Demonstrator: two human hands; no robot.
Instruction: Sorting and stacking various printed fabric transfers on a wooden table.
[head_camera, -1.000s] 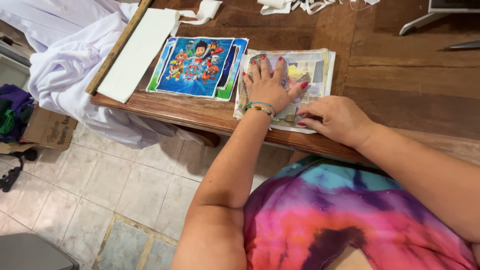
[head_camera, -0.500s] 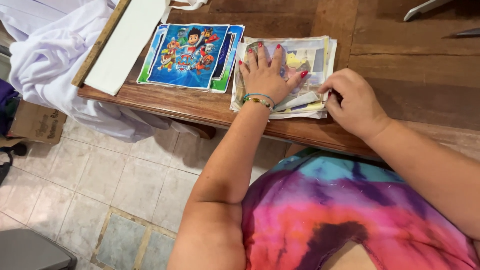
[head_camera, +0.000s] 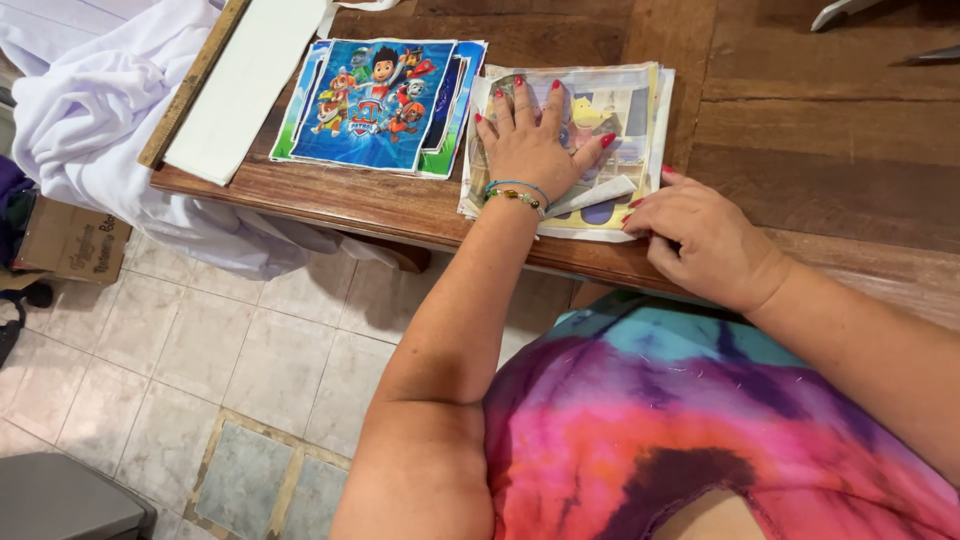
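A brown cardboard box (head_camera: 70, 243) with dark print on its side sits on the tiled floor at the left, beneath draped white cloth. Its top is partly hidden.

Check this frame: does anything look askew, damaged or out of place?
The white cloth spills off the wooden table edge toward the floor. Under the left hand, the printed stack has a sheet lifting near the right hand.
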